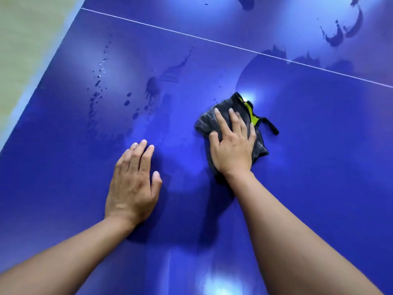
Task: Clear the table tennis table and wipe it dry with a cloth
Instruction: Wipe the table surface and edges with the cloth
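Observation:
The blue table tennis table (319,167) fills the view. A crumpled grey cloth (205,122) with a yellow patch and black trim lies on it right of centre. My right hand (232,145) presses flat on the cloth with straight, spread fingers. My left hand (133,186) rests flat on the bare table surface to the left of the cloth and touches nothing else. Water drops (98,81) and smeared wet patches (153,90) sit on the table beyond my left hand.
A white line (191,36) crosses the table from upper left to right. More wet streaks (340,35) lie past that line at the top right. The table's pale left edge (32,86) runs diagonally, with light flooring (25,39) beyond it.

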### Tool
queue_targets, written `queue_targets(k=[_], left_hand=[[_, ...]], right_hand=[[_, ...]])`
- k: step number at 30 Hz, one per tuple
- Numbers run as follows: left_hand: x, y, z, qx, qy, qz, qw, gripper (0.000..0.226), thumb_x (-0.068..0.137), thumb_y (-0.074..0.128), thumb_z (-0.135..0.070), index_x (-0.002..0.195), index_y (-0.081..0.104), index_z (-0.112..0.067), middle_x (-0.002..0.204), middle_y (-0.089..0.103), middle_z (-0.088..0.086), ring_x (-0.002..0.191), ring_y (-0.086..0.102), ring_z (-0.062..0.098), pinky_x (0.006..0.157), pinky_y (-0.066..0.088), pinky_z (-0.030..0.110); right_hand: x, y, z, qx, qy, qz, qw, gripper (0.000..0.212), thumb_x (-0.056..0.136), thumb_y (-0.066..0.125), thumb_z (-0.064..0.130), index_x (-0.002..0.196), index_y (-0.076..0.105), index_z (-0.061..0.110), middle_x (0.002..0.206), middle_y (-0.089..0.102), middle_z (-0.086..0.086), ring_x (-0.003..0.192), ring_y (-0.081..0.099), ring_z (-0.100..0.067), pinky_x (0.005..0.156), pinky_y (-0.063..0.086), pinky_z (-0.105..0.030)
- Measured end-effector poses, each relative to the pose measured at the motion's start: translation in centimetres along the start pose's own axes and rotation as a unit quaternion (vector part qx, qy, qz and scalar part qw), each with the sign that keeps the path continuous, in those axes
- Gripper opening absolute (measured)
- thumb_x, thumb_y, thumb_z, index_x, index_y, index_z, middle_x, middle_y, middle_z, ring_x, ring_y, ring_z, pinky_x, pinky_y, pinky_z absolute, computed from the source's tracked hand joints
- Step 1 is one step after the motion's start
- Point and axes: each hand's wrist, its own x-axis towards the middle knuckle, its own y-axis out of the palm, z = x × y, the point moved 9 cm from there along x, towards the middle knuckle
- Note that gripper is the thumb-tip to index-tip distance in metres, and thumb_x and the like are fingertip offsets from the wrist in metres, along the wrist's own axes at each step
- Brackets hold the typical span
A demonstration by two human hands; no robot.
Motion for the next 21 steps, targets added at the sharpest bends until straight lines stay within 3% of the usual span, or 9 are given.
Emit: queue_targets(k=[12, 21], left_hand=[[0.5, -0.1, 0.0, 0.013, -0.007, 0.003, 1.000, 0.061, 0.092, 0.041, -0.025, 0.148, 0.046, -0.003, 0.159, 0.038, 0.012, 0.147, 0.034, 0.033, 0.122, 0.024, 0.043], [0.3, -0.3, 0.2, 0.007, -0.007, -0.009, 1.000, 0.059, 0.093, 0.041, -0.025, 0.148, 0.047, -0.003, 0.158, 0.040, 0.013, 0.146, 0.037, 0.033, 0.119, 0.030, 0.048]], right_hand=[[24.1, 0.9, -0.2, 0.018, 0.025, 0.023, 0.999, 0.057, 0.098, 0.033, 0.047, 0.155, 0.034, 0.045, 0.167, 0.024, 0.002, 0.155, 0.016, -0.015, 0.126, 0.000, -0.051], [24.4, 1.1, 0.9, -0.002, 0.001, 0.045, 0.999, 0.056, 0.100, 0.032, 0.046, 0.156, 0.030, 0.045, 0.169, 0.019, 0.000, 0.156, 0.012, -0.016, 0.126, -0.002, -0.052]])
